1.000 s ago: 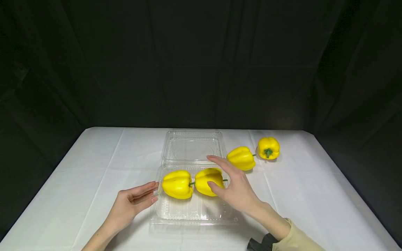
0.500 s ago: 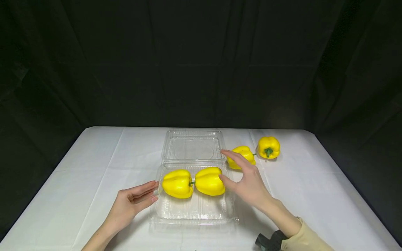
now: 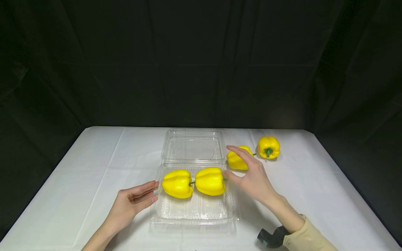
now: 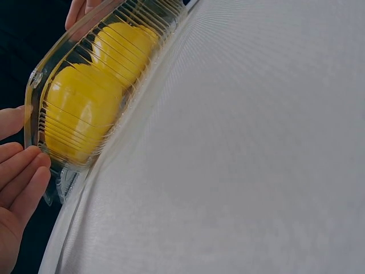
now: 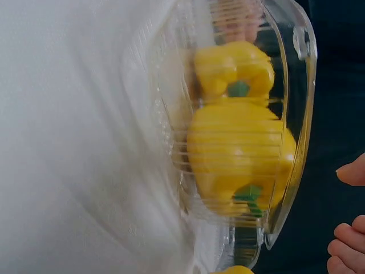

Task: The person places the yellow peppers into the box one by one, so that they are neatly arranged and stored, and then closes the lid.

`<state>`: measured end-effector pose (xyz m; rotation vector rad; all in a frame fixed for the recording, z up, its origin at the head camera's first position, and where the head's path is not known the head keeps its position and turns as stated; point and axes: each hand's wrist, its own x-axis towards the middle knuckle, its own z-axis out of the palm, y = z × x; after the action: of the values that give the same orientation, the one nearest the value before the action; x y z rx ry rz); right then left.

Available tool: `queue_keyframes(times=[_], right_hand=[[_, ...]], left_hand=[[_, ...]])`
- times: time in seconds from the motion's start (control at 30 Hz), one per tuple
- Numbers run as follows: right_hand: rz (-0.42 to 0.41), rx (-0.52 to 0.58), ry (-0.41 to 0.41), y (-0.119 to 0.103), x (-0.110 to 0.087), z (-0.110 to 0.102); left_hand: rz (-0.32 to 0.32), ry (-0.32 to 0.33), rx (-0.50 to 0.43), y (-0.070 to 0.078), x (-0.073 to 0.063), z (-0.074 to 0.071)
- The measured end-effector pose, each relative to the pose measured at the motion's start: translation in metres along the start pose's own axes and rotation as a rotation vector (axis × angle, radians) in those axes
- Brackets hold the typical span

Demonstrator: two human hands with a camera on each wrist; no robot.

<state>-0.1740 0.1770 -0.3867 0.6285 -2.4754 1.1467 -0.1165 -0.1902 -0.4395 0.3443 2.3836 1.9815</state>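
Observation:
A clear plastic clamshell container (image 3: pixel 194 211) lies unfolded on the table. Two yellow bell peppers rest side by side in its near half: a left pepper (image 3: pixel 177 184) and a right pepper (image 3: pixel 209 182), stems pointing right. At the container's left edge, my left hand (image 3: pixel 130 204) touches the rim with fairly straight fingers and thumb apart. My right hand (image 3: pixel 252 179) hovers by the container's right edge, thumb and fingers spread, holding nothing. Its fingers partly cover a third yellow bell pepper (image 3: pixel 237 161) on the tablecloth. Through the ribbed wall, both wrist views show the packed peppers (image 4: pixel 82 111).
Another yellow bell pepper (image 3: pixel 268 147) sits at the back right, stem facing me. The container's lid half (image 3: pixel 193 148) lies flat behind the base. A white cloth (image 3: pixel 317 195) covers the table, and a black curtain (image 3: pixel 201 66) hangs behind it.
My right hand has drawn away from the right pepper in the container, moving right toward the third pepper outside. The left hand stays at the container's left edge.

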Motion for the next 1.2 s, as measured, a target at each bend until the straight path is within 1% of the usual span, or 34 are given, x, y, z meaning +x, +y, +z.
queue_keyframes(times=[0.2, 0.47, 0.87, 0.97, 1.2], right_hand=[[0.009, 0.011, 0.015, 0.006, 0.002, -0.003], [0.027, -0.01, 0.04, 0.014, 0.007, -0.005], [0.092, -0.017, 0.013, 0.019, 0.01, -0.009], [0.111, -0.021, 0.006, 0.02, 0.011, -0.01], [0.114, -0.033, 0.019, 0.024, 0.012, -0.013]], left_hand=[[-0.009, 0.002, -0.007, 0.001, 0.0, 0.001], [-0.006, 0.003, -0.003, 0.001, 0.001, 0.001], [0.028, 0.004, 0.007, -0.002, 0.001, 0.0], [0.027, 0.003, 0.003, -0.002, 0.0, 0.0], [0.014, -0.003, 0.004, -0.001, 0.001, 0.0]])
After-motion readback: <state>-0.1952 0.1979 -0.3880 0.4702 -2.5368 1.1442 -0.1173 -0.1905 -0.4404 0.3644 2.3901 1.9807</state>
